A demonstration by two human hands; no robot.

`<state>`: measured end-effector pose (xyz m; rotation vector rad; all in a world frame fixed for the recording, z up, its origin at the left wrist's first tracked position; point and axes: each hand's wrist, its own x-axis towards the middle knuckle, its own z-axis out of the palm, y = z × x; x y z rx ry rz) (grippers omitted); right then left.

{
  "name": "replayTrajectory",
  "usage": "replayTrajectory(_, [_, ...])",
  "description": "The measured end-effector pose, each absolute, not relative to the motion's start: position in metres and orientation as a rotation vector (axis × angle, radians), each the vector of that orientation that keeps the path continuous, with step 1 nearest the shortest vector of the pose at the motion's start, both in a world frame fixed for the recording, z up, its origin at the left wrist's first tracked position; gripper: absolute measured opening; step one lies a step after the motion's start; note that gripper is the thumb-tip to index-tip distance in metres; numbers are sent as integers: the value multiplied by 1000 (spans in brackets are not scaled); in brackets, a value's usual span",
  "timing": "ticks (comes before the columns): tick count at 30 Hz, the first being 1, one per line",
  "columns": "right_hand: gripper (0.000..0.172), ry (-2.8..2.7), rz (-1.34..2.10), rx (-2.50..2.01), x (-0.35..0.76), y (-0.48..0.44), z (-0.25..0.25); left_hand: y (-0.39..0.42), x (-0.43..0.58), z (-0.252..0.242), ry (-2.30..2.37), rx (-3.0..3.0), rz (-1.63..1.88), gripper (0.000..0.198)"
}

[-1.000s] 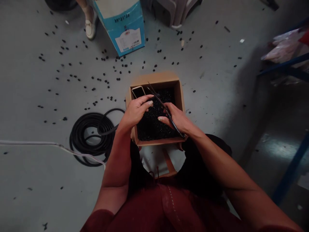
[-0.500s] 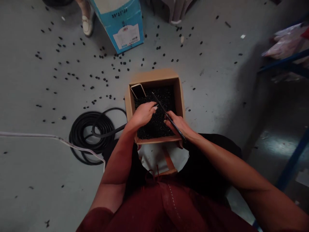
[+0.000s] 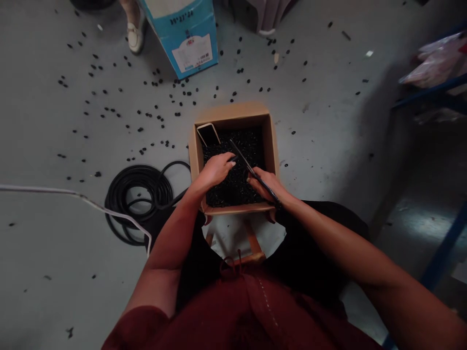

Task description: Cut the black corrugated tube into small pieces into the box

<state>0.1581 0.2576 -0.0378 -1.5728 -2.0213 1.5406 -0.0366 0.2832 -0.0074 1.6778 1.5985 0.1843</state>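
A cardboard box [image 3: 270, 146] rests on my lap, filled with small black pieces [image 3: 242, 141], perhaps rubber. A phone [image 3: 208, 134] lies in its far left corner on top of them. My left hand [image 3: 215, 170] is over the pile, fingers closed on a small black piece [image 3: 233, 158]. My right hand [image 3: 266, 184] grips a long, thin black tool [image 3: 251, 170], perhaps tweezers or scissors, whose tip points toward the far side of the box. Its lower end is hidden in my right hand. The two hands are close together but apart.
Several black pieces lie scattered on the grey floor. A coil of black cable [image 3: 136, 204] and a white cable [image 3: 83, 199] lie to the left. Ahead stand a blue-and-white carton [image 3: 189, 41] and a person's foot in a white shoe [image 3: 135, 38]. A blue shelf frame [image 3: 438, 92] stands right.
The box and floor have shifted slightly upward in view. My hands have drawn closer over the pile, and the tool's tip now sits lower, inside the box.
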Motion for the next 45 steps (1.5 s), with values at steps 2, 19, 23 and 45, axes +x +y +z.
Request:
replayTrajectory(2, [17,-1894,1656,-1596,161,262,-32,283,-37,-8,1584,1587,254,34])
replayTrajectory(19, [57,-1955,1563,-1468,166,276,-31,291,-48,-7,1462,1114,692,27])
replayTrajectory(23, [63,-2066,1512,-1465,168,275,-29,291,-47,-9,1483,1141,695,31])
replayTrajectory(45, [62,-2269,1337,-1517,169,274,-29,291,-36,4,1653,1557,508,28])
